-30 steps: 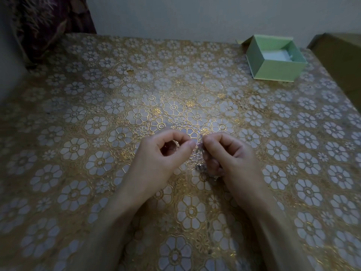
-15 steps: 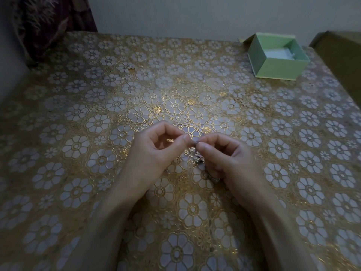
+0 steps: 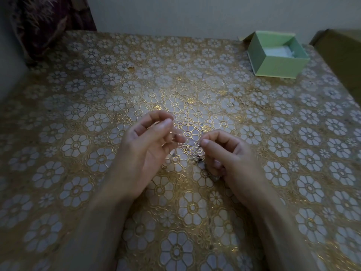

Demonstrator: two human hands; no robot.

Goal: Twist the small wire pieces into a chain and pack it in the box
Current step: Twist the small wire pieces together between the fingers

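Note:
My right hand (image 3: 226, 157) pinches a thin wire chain (image 3: 197, 153) between thumb and forefinger just above the flowered tablecloth (image 3: 97, 122). The chain hangs from the pinch, and its lower end runs under my curled fingers. A short bright wire end sticks out leftward from the pinch. My left hand (image 3: 144, 145) is beside it, palm turned up, fingers loosely curled and blurred. One lower fingertip lies close to that wire end, and I see nothing held in this hand. The open light green box (image 3: 277, 69) stands at the far right, with white lining inside.
A dark patterned cloth (image 3: 48, 22) hangs at the table's far left corner. A brown cardboard box (image 3: 341, 51) stands past the right edge, next to the green box. A pale wall runs along the back edge.
My left hand has let go of its pinch, drawn left and turned palm up. The right hand keeps its pinch on the chain and has stayed about where it was.

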